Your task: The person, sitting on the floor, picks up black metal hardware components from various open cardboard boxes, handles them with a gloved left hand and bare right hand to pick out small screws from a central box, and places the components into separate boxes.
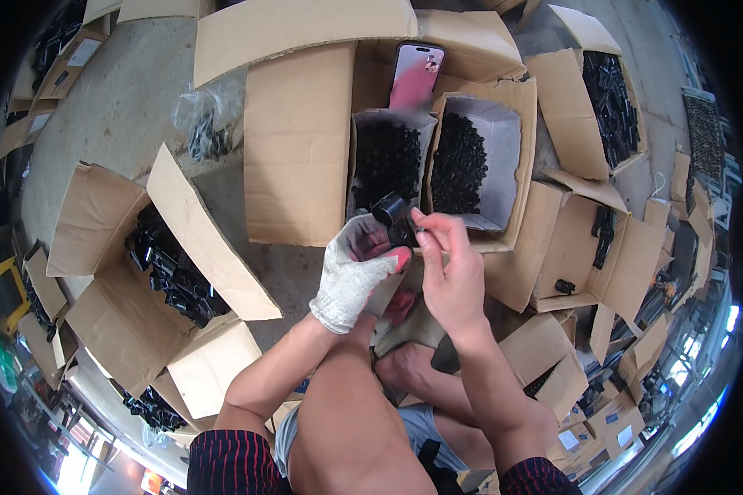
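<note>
My left hand (pixel 348 276), in a white knitted glove with red fingertips, grips a black part with a short round tube (pixel 390 209) at its upper end. My bare right hand (pixel 450 268) is closed in a pinch at the right side of that part. Whatever lies between its thumb and forefinger is too small to name. Just beyond my hands, two grey-lined trays sit inside a large cardboard box (pixel 299 148). Small black pieces (pixel 388 157) fill the left tray, and more small black pieces (pixel 457 161) lie heaped along the left of the right tray (pixel 504 157).
A phone (pixel 417 74) leans inside the large box, behind the trays. At left, an open carton (pixel 111 293) holds black parts (pixel 173 268). Two more cartons stand at right, the nearer one (pixel 545 247) with a few parts. A clear plastic bag (pixel 210 124) lies on the floor.
</note>
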`<state>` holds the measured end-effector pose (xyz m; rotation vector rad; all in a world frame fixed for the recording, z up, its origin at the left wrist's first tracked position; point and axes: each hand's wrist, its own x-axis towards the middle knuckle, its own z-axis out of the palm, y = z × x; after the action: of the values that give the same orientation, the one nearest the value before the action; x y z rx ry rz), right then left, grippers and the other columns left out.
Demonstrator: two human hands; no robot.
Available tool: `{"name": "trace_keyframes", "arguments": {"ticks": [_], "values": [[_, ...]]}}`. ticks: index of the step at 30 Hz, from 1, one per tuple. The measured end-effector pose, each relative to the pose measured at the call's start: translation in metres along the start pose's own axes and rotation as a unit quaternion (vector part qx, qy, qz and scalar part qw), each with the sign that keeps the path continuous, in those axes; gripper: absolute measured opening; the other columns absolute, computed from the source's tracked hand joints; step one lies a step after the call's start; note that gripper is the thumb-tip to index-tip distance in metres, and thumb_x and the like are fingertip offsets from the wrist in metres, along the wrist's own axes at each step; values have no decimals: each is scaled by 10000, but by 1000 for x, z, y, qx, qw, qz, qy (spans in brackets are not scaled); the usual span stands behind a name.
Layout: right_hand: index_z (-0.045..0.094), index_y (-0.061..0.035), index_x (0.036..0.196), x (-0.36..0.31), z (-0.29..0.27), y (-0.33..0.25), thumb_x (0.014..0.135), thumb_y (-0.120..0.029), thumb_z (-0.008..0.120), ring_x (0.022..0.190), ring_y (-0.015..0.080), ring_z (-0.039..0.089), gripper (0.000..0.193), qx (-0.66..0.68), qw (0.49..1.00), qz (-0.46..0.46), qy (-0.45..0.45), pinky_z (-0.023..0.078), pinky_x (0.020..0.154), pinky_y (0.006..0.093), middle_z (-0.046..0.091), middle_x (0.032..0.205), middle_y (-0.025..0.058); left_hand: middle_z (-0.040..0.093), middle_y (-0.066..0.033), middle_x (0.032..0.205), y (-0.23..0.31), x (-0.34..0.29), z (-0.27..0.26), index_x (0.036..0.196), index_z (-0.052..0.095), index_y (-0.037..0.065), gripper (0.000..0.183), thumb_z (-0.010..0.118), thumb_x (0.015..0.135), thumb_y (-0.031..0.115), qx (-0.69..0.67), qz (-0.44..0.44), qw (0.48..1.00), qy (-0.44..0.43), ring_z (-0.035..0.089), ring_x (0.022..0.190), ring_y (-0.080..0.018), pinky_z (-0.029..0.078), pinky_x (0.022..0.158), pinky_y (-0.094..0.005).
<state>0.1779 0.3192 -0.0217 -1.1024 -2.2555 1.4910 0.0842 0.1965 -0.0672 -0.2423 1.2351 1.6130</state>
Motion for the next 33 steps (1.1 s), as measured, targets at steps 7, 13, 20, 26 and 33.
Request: {"name": "trace_keyframes", "arguments": {"ticks": [7, 13, 20, 26, 33], "values": [[751, -31, 1050, -4, 2, 0, 903, -49, 750, 910, 287, 714, 148, -61, 997, -27, 29, 568, 778, 365, 744, 1000, 132, 646, -38, 984, -10, -1, 7, 1050, 602, 23, 334, 828, 808, -20, 60, 48, 996, 37, 655, 889, -111, 580, 823, -273], [746, -27, 1035, 0, 0, -3, 906, -64, 745, 875, 297, 699, 134, -105, 993, -47, 21, 557, 759, 386, 731, 919, 126, 611, -30, 911, -12, -1, 11, 999, 603, -11, 362, 874, 776, 75, 78, 51, 993, 67, 569, 852, -91, 542, 809, -259], [719, -19, 1019, -2, 6, 1, 922, -58, 711, 885, 325, 666, 104, -176, 979, -99, 33, 545, 766, 427, 703, 934, 132, 636, -38, 952, -11, -1, 15, 1037, 601, -1, 365, 862, 784, 35, 88, 65, 991, 72, 616, 889, -97, 569, 806, -264], [713, -6, 1020, 0, 5, -2, 907, -41, 721, 893, 323, 670, 119, -153, 980, -127, 24, 550, 766, 425, 711, 956, 134, 633, -36, 955, -10, 0, 11, 1035, 592, -3, 379, 867, 776, 27, 88, 37, 993, 72, 606, 891, -92, 566, 807, -261], [718, -8, 1042, -1, 4, 4, 902, -20, 714, 878, 315, 671, 141, -190, 974, -122, 25, 555, 768, 417, 713, 961, 128, 643, -40, 963, -10, 0, 16, 1056, 599, -2, 396, 871, 770, 25, 76, 43, 993, 82, 621, 899, -92, 570, 779, -260]]}}
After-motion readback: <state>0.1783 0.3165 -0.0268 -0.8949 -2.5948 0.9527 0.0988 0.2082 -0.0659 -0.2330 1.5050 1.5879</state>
